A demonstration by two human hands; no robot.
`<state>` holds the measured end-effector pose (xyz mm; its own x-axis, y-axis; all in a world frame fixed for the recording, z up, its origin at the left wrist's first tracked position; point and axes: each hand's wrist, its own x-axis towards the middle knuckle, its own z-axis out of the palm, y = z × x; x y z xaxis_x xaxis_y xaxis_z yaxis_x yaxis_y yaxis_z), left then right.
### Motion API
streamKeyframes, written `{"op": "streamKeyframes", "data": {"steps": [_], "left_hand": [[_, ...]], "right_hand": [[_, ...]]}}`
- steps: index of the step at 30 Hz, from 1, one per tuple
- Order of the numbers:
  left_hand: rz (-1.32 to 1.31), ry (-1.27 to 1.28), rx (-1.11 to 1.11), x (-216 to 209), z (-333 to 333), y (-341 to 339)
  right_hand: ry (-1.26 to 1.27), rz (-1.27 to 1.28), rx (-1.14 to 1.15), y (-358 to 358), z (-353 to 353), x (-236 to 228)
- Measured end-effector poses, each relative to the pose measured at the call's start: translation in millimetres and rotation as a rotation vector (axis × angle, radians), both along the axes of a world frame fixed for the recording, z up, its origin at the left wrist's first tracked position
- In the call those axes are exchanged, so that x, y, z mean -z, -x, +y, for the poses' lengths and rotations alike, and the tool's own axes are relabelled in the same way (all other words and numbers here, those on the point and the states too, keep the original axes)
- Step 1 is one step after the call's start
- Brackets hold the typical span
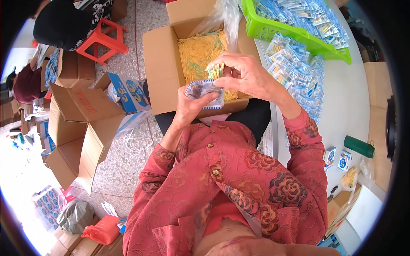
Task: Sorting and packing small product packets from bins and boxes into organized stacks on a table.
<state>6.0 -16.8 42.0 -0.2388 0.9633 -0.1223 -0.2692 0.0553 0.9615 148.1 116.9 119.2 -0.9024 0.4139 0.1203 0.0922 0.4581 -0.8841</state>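
Clear sachet (218,101), blue-striped edges, over open carton (161,74); left hand (189,106) grip clasps it. Right hand (250,76) grip pinches thin yellow-green stick bundle (217,71) just beside it. Carton holds loose sticks (197,51); green basket (279,29) holds blue-and-white packets (301,13).

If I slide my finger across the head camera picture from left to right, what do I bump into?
Red stool → left hand → right hand → pile of blue-and-white packets → green bottle.

Bright, with white glare lower left
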Motion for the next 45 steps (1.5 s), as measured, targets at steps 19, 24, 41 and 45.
{"op": "streamKeyframes", "data": {"steps": [19,24,41,45], "left_hand": [[-0.143,-0.075,-0.017,-8.0,10.1,-1.5],[-0.236,-0.068,-0.169,-7.9,13.0,-0.8],[-0.028,-0.03,-0.201,-18.8,29.7,-22.3],[-0.201,-0.061,-0.025,-17.2,31.7,-20.1]], "right_hand": [[-0.181,0.172,-0.062,4.9,9.5,-0.5],[-0.19,0.134,0.021,-4.9,3.5,5.5],[0.038,0.02,0.255,-41.0,8.0,-6.9],[0.082,0.24,0.421,-67.7,20.9,-32.8]]}}
